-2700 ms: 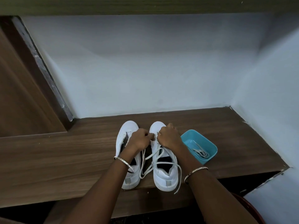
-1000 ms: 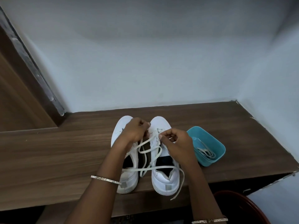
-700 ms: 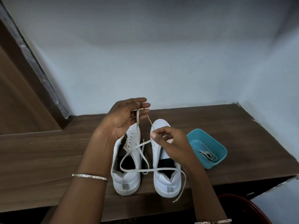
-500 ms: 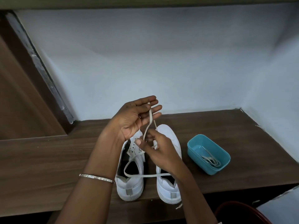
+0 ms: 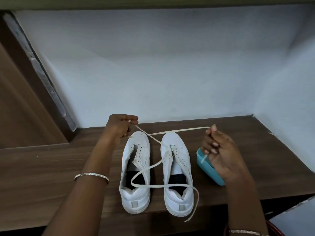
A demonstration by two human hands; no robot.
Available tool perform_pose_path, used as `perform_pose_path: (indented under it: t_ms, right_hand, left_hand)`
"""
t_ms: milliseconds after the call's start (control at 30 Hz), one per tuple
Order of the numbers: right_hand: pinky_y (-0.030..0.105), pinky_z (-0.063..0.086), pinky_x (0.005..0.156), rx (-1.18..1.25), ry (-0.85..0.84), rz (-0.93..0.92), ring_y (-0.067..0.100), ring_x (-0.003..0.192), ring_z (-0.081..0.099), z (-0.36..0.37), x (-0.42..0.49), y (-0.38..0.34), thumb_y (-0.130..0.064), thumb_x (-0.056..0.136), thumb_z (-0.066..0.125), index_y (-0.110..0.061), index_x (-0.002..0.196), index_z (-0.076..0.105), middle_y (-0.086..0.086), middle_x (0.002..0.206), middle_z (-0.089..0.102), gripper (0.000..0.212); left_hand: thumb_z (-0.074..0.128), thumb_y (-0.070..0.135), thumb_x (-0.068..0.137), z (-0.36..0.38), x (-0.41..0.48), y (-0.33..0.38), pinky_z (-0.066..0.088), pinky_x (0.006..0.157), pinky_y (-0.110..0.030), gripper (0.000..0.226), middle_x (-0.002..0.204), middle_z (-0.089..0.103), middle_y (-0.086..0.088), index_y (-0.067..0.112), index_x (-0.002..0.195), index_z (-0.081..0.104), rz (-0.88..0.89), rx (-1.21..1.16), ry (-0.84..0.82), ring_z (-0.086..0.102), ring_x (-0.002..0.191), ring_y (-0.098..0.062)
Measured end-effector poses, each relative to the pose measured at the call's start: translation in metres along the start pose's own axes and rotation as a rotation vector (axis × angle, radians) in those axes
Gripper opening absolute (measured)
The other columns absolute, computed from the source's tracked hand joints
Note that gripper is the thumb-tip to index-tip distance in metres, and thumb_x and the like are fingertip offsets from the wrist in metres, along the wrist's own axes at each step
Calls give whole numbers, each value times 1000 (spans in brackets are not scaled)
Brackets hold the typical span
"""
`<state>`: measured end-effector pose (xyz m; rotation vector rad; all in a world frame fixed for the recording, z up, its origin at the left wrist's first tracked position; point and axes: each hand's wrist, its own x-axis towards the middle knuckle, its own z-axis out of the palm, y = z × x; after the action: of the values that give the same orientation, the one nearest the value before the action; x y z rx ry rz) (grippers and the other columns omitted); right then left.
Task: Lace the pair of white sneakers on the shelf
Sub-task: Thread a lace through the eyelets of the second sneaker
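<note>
Both hands have swung apart since half a second ago, when they met close together above the shoes, and the lace [image 5: 179, 131] once bunched between them is now drawn out in a long line. From the head camera, the left hand [image 5: 119, 126] sits just beyond the toe of the unlaced sneaker [image 5: 136, 200]. The right hand [image 5: 219, 150] is out to the side of the part-laced sneaker [image 5: 179, 200], directly over the teal tub [image 5: 208, 169]. The pair stands side by side on the wooden shelf [image 5: 42, 171], between and below the two hands, heels toward the person. The likely trouble is the lace's other half. It lies slack across both shoe openings and its tip hangs past the shelf's front edge. A harder pull from either hand could draw that slack back through the eyelets and leave the ends uneven, or drag the light shoe sideways. The right hand's heel could also nudge the tub beneath it. The left hand's fingers are curled in, with the lace pinched at the fingertips and one strand running down to the part-laced sneaker's front eyelets. The right hand nips the lace between thumb and forefinger, its other fingers folded. Whether the white strip below them is this lace or another in the tub, I cannot tell.
</note>
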<state>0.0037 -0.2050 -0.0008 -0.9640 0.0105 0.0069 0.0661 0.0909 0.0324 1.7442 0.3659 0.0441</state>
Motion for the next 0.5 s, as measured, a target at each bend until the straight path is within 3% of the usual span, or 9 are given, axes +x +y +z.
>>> perform_pose_path:
  t_ms: [100,133,200,300,400,500]
  right_hand:
    - [19,30,44,73,58,-28,4,41,28,-15,4,-4,-31,102,47,-14,83,58,-7,55,31,28]
    - [19,30,44,72,94,-43,4,42,28,-19,4,-4,-32,102,47,-15,83,59,-7,56,32,28]
    - [18,30,45,32,179,-74,5,44,31,-22,5,-4,-32,103,48,-15,85,62,-6,59,37,29]
    - [19,33,49,-157,235,-87,6,50,37,-15,6,0,-25,104,49,-14,98,71,-5,63,47,26]
    - [20,36,53,-473,179,-85,7,57,47,-2,6,8,-13,105,47,-18,108,71,-5,69,63,25]
    - [21,39,54,-702,-27,-74,14,64,58,12,4,11,-9,105,47,-17,107,69,-2,83,74,23]
  left_hand:
    - [41,-14,88,-2,8,-19,40,43,-17,41,97,75,-10,5,101,75,31,187,89,48,40,-4]
    - [44,-13,88,-2,9,-26,44,46,-19,38,97,75,-12,4,101,75,45,238,100,53,44,-7]
    - [51,-7,86,-1,9,-37,55,66,-32,31,96,75,-13,11,92,77,96,357,106,67,69,-23]
    - [63,17,90,10,0,-44,49,86,-36,14,105,73,-7,23,93,75,129,647,105,66,100,-29]
    - [59,50,93,32,-27,-41,36,98,-46,31,126,59,-9,28,110,72,103,958,307,53,119,-36]
    - [49,51,99,58,-62,-35,32,94,-46,32,121,62,-1,30,109,70,381,833,311,54,118,-31]
